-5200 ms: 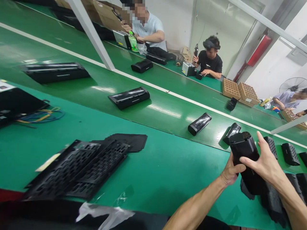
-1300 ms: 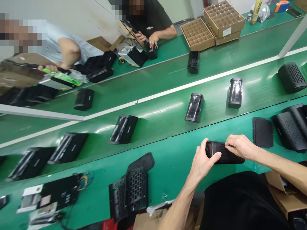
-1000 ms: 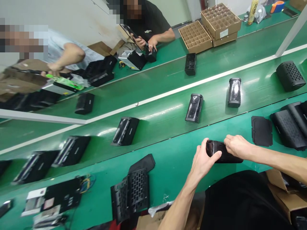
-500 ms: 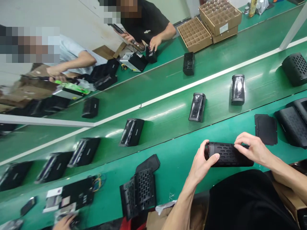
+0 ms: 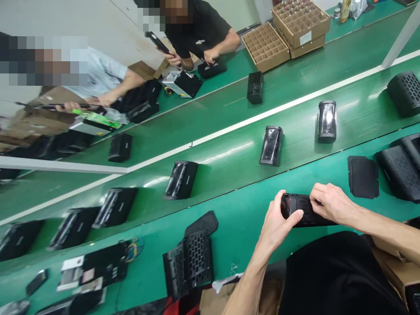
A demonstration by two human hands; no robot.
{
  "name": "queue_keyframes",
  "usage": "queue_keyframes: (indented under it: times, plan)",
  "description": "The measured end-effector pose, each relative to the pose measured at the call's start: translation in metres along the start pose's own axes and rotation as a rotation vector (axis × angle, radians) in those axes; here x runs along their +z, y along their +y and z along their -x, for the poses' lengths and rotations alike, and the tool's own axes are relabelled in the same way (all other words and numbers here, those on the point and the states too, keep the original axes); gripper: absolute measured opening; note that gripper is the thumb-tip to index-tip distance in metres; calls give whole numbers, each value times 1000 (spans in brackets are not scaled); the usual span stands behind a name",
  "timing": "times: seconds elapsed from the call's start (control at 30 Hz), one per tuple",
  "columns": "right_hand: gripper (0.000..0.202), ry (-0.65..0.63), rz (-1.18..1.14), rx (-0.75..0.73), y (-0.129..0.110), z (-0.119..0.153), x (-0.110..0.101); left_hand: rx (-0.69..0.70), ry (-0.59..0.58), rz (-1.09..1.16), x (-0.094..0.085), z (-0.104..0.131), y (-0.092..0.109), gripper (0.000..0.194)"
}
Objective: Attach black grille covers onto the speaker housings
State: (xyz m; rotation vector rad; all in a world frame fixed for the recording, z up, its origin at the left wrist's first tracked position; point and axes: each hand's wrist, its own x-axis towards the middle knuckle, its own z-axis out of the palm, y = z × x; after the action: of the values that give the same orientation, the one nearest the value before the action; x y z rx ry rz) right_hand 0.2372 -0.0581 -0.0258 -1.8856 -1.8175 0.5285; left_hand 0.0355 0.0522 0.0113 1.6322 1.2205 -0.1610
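A black speaker housing [image 5: 302,218] with a slotted grille lies lengthwise on the green table in front of me. My left hand [image 5: 275,218] wraps round its left end, thumb on the near side and fingers on the far side. With curled fingers, my right hand [image 5: 331,201] presses on the upper face near the middle; its fingertips, and whatever they may pinch, are hidden. A stack of thin black sheets [image 5: 363,177] lies beyond my right forearm. To the left, loose perforated black grilles [image 5: 197,258] rest beside another dark sheet [image 5: 203,223].
Several black speakers, one here [image 5: 271,146], stand on the green conveyor [image 5: 223,166]. More black housings [image 5: 400,170] sit at right. Across the belt, two people handle tools and black units near divided cardboard boxes [image 5: 265,43]. A phone-like object [image 5: 36,282] lies at lower left.
My right hand has moved left along the housing, its fingers now more curled. My left hand stays at the left end. At lower left, another person's hand has left the view.
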Motion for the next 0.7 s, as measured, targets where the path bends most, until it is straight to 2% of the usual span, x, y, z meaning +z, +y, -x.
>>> queue_keyframes:
  times: [0.1, 0.17, 0.27, 0.33, 0.37, 0.43, 0.5, 0.57, 0.63, 0.7]
  plan:
    - [20, 30, -28, 1, -1, -1, -1, 6, -8, 12, 1, -1, -4, 89]
    - [18, 105, -132, 76, 4, 3, -7, 24, -21, 62, 0, -2, -9, 90]
    - [13, 240, -334, 283, 23, 26, -20, 41, -62, 181, -3, -3, -19, 93]
    - [10, 249, -358, 461, 42, 57, -24, 47, -97, 263, -6, -4, -25, 95]
    - [8, 216, -340, 558, 53, 77, -22, 51, -113, 301, -6, -4, -28, 97]
    - [6, 40, -313, 720, 73, 127, -13, 64, -141, 376, -7, -5, -32, 99]
    - [21, -163, -359, 777, 88, 182, 2, 83, -173, 451, -7, -6, -34, 101]
    - [14, -373, -387, 826, 97, 233, 18, 105, -208, 515, -6, -8, -35, 104]
    - [20, -440, -380, 920, 101, 271, 29, 130, -235, 551, -5, -9, -35, 107]
    - [31, -378, -386, 974, 101, 289, 32, 158, -247, 558, -4, -10, -33, 111]
